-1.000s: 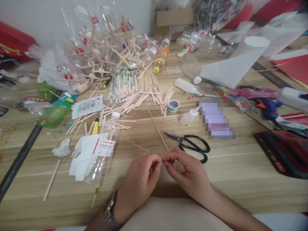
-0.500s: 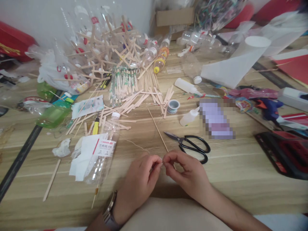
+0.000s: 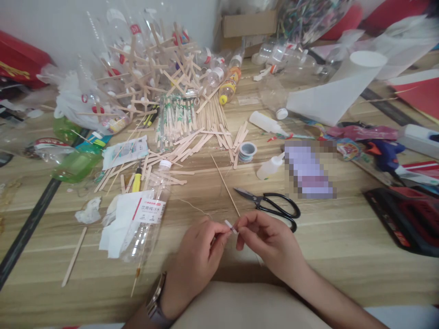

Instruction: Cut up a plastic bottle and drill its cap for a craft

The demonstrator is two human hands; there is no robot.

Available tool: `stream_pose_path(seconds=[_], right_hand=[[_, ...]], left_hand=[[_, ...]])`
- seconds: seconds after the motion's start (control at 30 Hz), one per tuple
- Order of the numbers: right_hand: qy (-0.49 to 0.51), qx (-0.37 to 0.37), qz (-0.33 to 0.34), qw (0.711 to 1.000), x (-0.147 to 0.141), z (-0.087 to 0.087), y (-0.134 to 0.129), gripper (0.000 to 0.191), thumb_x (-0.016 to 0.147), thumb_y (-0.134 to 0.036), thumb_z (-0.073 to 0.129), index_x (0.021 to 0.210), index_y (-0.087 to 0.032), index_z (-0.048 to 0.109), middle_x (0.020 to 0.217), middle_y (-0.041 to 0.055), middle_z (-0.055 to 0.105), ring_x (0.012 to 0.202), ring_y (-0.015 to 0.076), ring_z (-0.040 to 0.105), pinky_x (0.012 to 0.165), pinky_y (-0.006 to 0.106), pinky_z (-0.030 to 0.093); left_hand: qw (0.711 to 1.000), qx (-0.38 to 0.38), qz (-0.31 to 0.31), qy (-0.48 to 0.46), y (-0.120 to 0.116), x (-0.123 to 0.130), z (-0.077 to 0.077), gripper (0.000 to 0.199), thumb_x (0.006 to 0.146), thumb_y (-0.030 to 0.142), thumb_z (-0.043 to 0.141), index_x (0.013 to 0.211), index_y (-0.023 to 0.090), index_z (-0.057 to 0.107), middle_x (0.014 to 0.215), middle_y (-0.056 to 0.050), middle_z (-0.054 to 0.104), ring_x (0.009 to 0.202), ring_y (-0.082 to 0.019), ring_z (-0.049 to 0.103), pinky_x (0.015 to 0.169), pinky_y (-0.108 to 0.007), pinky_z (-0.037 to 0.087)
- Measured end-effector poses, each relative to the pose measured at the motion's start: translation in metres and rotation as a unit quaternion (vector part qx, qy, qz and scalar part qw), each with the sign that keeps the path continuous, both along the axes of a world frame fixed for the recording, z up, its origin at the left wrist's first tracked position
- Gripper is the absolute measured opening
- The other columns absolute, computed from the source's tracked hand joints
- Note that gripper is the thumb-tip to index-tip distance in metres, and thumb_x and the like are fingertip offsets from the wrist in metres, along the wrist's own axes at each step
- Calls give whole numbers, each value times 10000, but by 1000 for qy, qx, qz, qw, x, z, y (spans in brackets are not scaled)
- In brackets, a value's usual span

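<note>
My left hand (image 3: pixel 202 251), with a watch on its wrist, pinches a small white piece (image 3: pixel 230 225) between thumb and forefinger. At the other side of that piece, my right hand (image 3: pixel 270 242) is closed too, fingertips against its dark end. A thin thread (image 3: pixel 195 207) runs over the table to my left hand. Just beyond my right hand lies a thin wooden stick (image 3: pixel 224 185), its near end hidden behind the fingers. Black-handled scissors (image 3: pixel 260 201) lie beside it, blades pointing left.
Left of my hands lies a clear plastic bottle (image 3: pixel 147 224) on white paper. A spool (image 3: pixel 247 151), a small white glue bottle (image 3: pixel 269 168) and a blurred-out phone (image 3: pixel 307 169) lie ahead. Wooden sticks (image 3: pixel 192 144) and piled bottles stand farther back. A black-red case (image 3: pixel 404 219) is at right.
The small white piece now shows between my fingertips, where it was hidden before. My right hand has shifted slightly and its fingers have turned. Things on the table have not moved.
</note>
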State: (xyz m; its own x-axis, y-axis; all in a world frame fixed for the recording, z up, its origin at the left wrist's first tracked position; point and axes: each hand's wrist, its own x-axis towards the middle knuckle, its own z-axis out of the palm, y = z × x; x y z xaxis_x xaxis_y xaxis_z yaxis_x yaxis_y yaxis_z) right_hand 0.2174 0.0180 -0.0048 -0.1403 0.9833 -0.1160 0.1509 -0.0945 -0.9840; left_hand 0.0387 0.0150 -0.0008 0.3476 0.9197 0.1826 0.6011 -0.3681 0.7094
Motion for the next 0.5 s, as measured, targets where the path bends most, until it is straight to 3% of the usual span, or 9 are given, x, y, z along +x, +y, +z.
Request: stream_pose_path(seconds=[0.3, 0.5], right_hand=[[143, -37, -30, 989, 2, -2, 4, 174, 846, -333, 578, 747, -202, 519, 778, 11, 587, 565, 95, 470, 552, 230, 432], [200, -65, 5, 978, 3, -5, 0, 255, 855, -414, 610, 774, -203, 492, 818, 19, 572, 544, 80, 364, 507, 226, 334]], left_hand=[[999, -40, 3, 4, 0, 3, 4, 119, 938, 205, 491, 907, 216, 606, 737, -5, 693, 662, -160, 630, 596, -262, 440], [994, -99, 8, -43, -1, 3, 5, 150, 938, 234, 495, 955, 228, 644, 715, 10, 703, 617, -146, 613, 574, -250, 422]])
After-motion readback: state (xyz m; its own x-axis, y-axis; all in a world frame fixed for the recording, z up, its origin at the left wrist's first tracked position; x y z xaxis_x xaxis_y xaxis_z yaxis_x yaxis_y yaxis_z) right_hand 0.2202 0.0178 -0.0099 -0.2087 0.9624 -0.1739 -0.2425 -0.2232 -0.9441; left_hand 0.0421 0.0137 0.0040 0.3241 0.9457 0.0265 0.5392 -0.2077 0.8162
